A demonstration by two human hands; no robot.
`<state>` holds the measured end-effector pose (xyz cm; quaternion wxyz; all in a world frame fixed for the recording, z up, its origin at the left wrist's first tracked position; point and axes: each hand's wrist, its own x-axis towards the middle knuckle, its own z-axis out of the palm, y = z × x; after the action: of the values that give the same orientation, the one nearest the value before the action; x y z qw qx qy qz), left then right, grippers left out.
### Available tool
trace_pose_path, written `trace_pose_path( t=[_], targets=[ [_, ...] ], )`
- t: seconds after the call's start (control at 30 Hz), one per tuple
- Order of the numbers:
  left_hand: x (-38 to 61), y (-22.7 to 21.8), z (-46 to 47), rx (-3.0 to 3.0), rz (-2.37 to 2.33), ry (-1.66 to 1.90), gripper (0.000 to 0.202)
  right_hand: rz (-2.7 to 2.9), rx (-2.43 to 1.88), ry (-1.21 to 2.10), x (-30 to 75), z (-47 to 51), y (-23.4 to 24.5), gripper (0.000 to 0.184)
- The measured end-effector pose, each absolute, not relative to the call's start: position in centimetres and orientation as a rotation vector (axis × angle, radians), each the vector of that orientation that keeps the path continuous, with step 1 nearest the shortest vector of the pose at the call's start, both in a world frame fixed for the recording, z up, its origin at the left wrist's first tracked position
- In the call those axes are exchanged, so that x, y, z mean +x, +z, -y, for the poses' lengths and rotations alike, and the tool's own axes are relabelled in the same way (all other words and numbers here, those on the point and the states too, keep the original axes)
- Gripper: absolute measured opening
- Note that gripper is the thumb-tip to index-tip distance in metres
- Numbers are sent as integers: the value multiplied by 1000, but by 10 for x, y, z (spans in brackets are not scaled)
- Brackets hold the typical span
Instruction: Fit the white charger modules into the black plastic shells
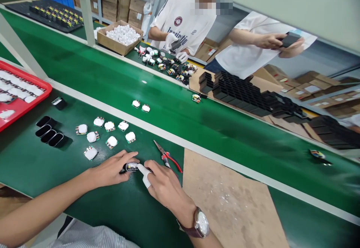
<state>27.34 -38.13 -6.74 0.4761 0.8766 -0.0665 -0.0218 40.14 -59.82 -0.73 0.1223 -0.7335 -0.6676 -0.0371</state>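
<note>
Between my hands is a black oval casing (123, 170) with a circuit board (131, 167) in its open end. My left hand (111, 169) is closed around the casing from the left. From the right, my right hand (164, 184) grips the casing's edge, and its white-covered fingertip touches the board's right end. Its other fingers are curled. Beyond my left hand lie several white-topped circuit boards (111, 142). Pliers (165, 156) with red and black handles lie just past my right hand. Empty black casings (55, 139) stand in a row at the left.
A red tray (46, 86) of boards is at far left. A green conveyor belt (168, 105) runs beyond the pale rail, carrying a few boards. A brown board (225, 195) lies at right. Across the belt are two people, a carton (112, 47) of white pieces and stacked black casings (242, 94).
</note>
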Motion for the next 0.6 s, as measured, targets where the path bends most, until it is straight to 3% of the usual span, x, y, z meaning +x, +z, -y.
trace_pose_path(
  t=[0.3, 0.43, 0.6],
  targets=[
    [272, -68, 381, 2162, 150, 9, 81, 1762, -2276, 143, 407, 603, 11, 21],
    [267, -68, 379, 2251, 247, 163, 60, 1544, -2272, 147, 411, 621, -3, 28],
    [267, -73, 377, 2285, 437, 436, 34, 1425, -2454, -109, 397, 636, -44, 38]
  ],
)
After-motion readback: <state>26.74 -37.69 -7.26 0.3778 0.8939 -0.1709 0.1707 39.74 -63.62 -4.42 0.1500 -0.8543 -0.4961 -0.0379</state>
